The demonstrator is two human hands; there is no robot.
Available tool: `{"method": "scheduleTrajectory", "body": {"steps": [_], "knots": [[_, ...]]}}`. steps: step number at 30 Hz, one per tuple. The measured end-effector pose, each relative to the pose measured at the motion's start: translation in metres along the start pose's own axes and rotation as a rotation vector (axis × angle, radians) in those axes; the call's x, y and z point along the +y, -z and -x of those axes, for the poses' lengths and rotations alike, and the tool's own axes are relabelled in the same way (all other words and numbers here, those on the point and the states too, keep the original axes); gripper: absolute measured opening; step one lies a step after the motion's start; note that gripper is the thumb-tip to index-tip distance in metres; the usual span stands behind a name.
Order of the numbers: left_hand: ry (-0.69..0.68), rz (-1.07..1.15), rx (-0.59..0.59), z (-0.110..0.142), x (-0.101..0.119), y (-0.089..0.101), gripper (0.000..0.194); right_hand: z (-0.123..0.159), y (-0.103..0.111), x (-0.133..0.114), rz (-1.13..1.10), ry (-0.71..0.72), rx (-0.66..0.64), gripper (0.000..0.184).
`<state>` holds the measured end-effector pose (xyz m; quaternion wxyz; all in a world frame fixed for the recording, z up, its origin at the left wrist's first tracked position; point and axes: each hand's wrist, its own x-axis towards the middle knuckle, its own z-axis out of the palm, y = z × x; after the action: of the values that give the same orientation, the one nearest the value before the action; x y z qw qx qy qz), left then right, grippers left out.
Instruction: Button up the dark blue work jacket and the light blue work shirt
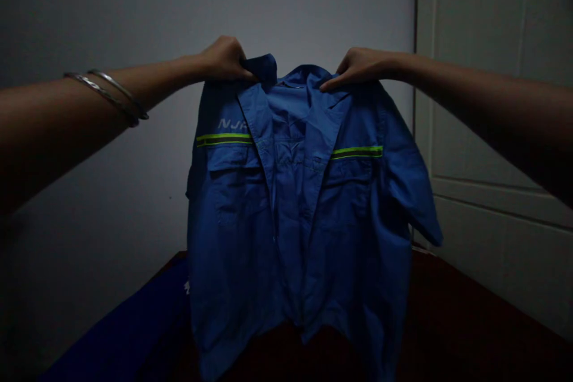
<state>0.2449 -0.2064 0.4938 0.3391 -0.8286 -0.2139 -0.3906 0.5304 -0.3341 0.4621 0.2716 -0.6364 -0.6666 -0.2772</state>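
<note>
A blue short-sleeved work shirt [237, 203] hangs upright before me, its front unfastened and facing me. It has a collar, flap chest pockets, yellow-green stripes across the chest and pale letters on the left side. My left hand [227, 59] is closed on the shirt's shoulder near the collar, and two silver bangles [116, 94] ring that wrist. On the other shoulder, beside the collar, my right hand [358, 67] pinches the cloth with its thumb in front. The lower hem hangs over a dark surface, and whether it touches there I cannot tell.
Behind the shirt stands a pale wall [134, 6]. A white panelled door [483, 131] is on the right. Below lies a dark reddish surface [465, 322], with a deep blue cloth [129, 328] on its left part. The room is dim.
</note>
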Motion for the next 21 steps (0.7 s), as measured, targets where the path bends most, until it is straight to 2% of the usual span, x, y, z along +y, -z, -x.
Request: {"method": "scheduleTrajectory", "body": {"steps": [3,7,14,18,21], "knots": [[0.067,-0.002,0.004,-0.003,0.002,0.008,0.046,0.0,-0.002,-0.001,-0.044,0.012,-0.007,0.051],[0.159,0.077,-0.006,0.001,0.0,0.01,0.048,0.0,-0.008,-0.006,0.011,0.018,0.031,0.06],[0.112,-0.126,-0.081,-0.001,-0.006,0.001,0.053,-0.003,-0.008,-0.006,0.273,0.145,0.145,0.066],[0.069,-0.227,-0.114,0.004,-0.002,0.003,0.071,-0.006,-0.011,-0.008,0.448,0.19,0.18,0.076],[0.059,-0.302,-0.097,0.009,0.002,0.007,0.08,-0.004,-0.009,-0.014,0.545,0.178,0.174,0.084]]}}
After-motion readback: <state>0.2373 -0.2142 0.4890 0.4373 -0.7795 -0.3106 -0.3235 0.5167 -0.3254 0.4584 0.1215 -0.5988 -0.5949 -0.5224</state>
